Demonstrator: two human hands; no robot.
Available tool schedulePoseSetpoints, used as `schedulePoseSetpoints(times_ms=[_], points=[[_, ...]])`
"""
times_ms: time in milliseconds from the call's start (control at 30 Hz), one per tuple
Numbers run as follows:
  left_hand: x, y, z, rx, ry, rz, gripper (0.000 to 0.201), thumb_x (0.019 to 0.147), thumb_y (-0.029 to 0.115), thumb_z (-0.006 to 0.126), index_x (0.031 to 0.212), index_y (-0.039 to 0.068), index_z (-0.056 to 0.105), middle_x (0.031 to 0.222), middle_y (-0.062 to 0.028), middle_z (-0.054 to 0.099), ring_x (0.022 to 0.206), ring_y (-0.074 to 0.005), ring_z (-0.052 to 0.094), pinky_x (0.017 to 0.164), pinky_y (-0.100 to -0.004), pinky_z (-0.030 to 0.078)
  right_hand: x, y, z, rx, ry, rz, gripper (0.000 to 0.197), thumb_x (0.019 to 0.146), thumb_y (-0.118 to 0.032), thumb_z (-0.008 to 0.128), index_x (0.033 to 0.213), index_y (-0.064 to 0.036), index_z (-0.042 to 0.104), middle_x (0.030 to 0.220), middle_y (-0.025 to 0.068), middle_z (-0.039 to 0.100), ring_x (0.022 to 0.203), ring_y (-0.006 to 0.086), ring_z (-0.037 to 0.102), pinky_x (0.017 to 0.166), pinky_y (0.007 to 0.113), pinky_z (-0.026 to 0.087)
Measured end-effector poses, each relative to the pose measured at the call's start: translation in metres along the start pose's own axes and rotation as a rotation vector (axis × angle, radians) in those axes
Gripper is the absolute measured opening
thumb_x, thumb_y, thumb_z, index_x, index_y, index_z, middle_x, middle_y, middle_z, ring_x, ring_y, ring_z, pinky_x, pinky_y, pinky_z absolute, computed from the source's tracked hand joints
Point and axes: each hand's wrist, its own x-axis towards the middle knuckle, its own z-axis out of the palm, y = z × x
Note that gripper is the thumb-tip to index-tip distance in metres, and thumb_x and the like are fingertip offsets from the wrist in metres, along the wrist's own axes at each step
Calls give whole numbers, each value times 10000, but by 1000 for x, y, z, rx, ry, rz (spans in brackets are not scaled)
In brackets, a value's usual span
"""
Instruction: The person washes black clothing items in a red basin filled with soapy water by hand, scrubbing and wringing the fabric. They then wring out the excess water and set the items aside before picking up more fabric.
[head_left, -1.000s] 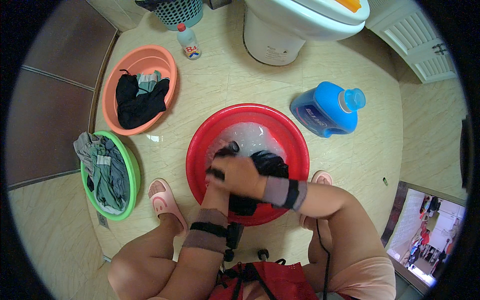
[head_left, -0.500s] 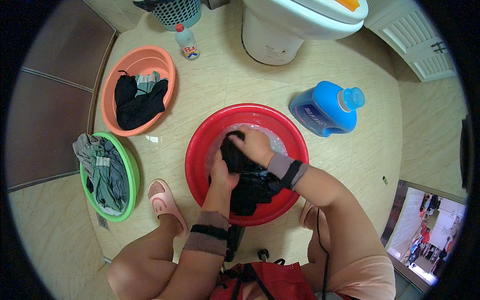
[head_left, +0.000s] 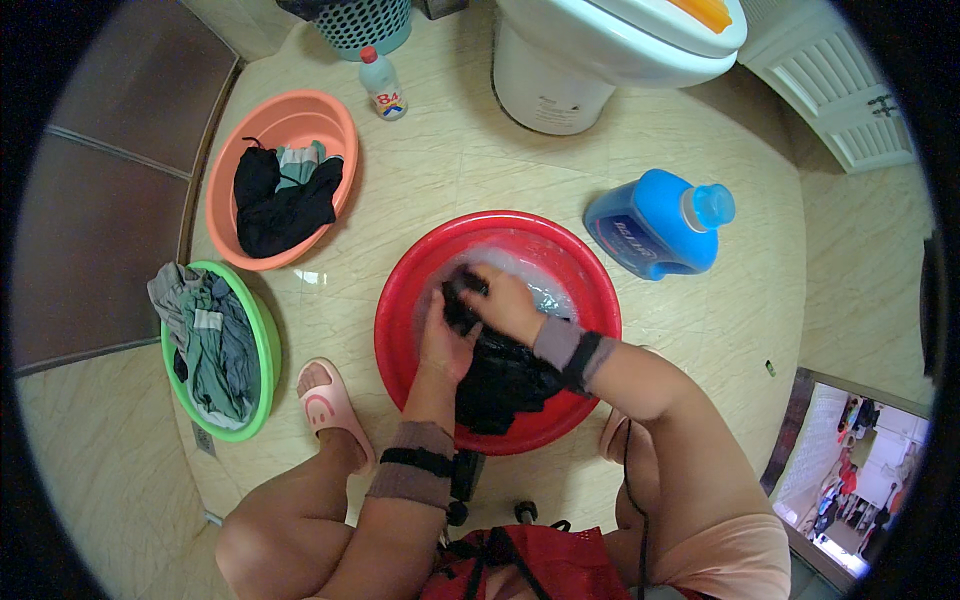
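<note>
Between my knees stands a red basin (head_left: 392, 318) with sudsy water (head_left: 545, 292) in it. A wet black garment (head_left: 505, 385) lies partly in the water, and its upper end is bunched up between my hands. My left hand (head_left: 447, 335) grips that bunched cloth from the left side. Over it from the right comes my right hand (head_left: 505, 303), its fingers curled on the same cloth and slightly blurred. Both wrists carry grey bands with black straps.
An orange basin (head_left: 345, 190) with dark clothes and a green basin (head_left: 270, 350) heaped with clothes stand at the left. Farther off are a white bottle with red cap (head_left: 383, 88), a teal basket (head_left: 370, 30) and a toilet (head_left: 550, 85). Right of the red basin sits a blue detergent jug (head_left: 650, 225).
My right hand has shifted on the bunched cloth, and the bunch between my hands looks lower and smaller. The whole view has moved slightly.
</note>
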Motion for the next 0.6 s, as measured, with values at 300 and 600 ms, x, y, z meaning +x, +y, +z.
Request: schedulePoseSetpoints(times_ms=[300,600], points=[[11,5,-31,-97,-257,72,557,889,583,504,1240,155,570,1174,-60,611,1078,-246,558,914,-431,484,-56,-96,-10,-22,-201,-385,311,792,-347,683,918,-66,642,878,139,655,804,323,645,680,389,521],[35,-7,-57,-336,-858,89,520,910,558,395,1193,152,556,1232,-74,580,1150,-266,537,960,-432,450,-48,-106,-5,27,-64,-401,299,810,-372,660,919,-94,642,858,136,656,794,324,647,677,413,518]])
